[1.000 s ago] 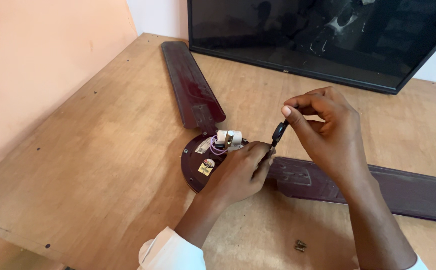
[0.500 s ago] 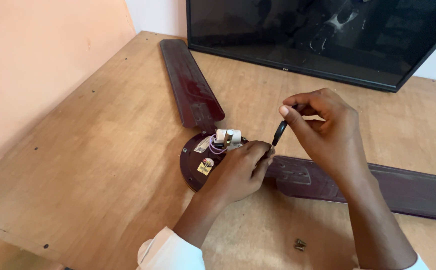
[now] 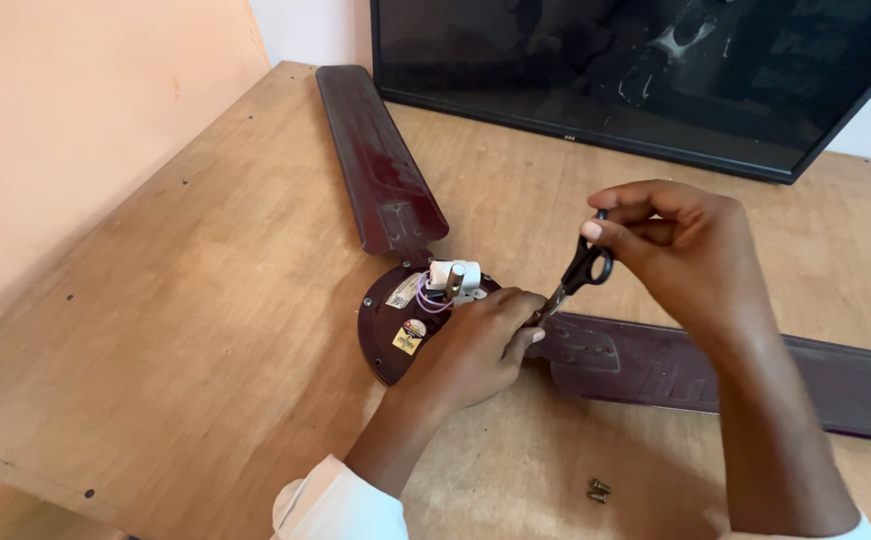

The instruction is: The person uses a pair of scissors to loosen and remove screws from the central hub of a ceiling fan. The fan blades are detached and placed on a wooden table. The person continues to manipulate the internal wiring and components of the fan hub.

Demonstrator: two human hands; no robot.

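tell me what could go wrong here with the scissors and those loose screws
The scissors point down right beside the left hand resting on the fan motor; a slip could nick its fingers or the purple wires. The two loose screws lie near the table edge and could roll off.

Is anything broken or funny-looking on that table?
Yes. The big black screen at the back of the wooden table looks cracked, with pale jagged marks near its top. Two small screws lie loose by the right arm, away from the ceiling fan motor under the left hand.
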